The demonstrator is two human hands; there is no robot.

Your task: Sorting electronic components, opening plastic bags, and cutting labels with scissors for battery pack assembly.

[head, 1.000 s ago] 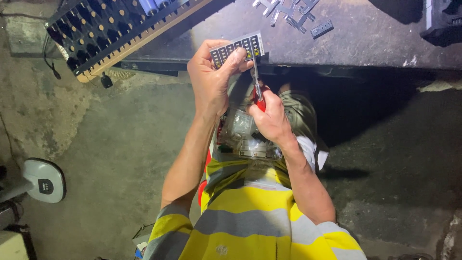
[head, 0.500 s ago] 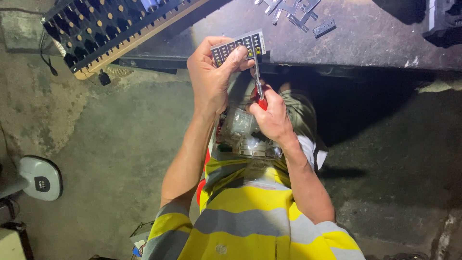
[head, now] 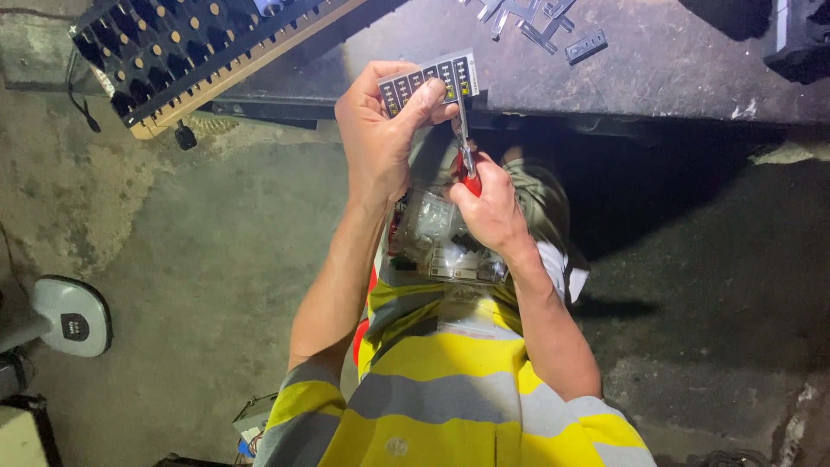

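Grey plastic, a small strip (head: 430,80) of little square cells, is pinched between the thumb and fingers of my left hand (head: 380,138), held up just in front of the dark workbench (head: 674,69). From the head camera I look straight down: my left fingers are curled tight round the strip's lower edge, thumb pressed on its face. My right hand (head: 491,207) is closed round the red handle of a screwdriver (head: 465,151), whose thin metal shaft rises to meet the strip's right end; whether the tip sits in a cell or only touches the edge I cannot tell. Below my hands a clear plastic bag (head: 437,238) of small parts rests on my lap, over the yellow and grey vest (head: 450,398). A black perforated rack (head: 173,52) lies at the bench's left, loose metal brackets (head: 540,22) further back. I judge I am working the tool at one end cell; next calls for a steady grip and light, aimed pressure.
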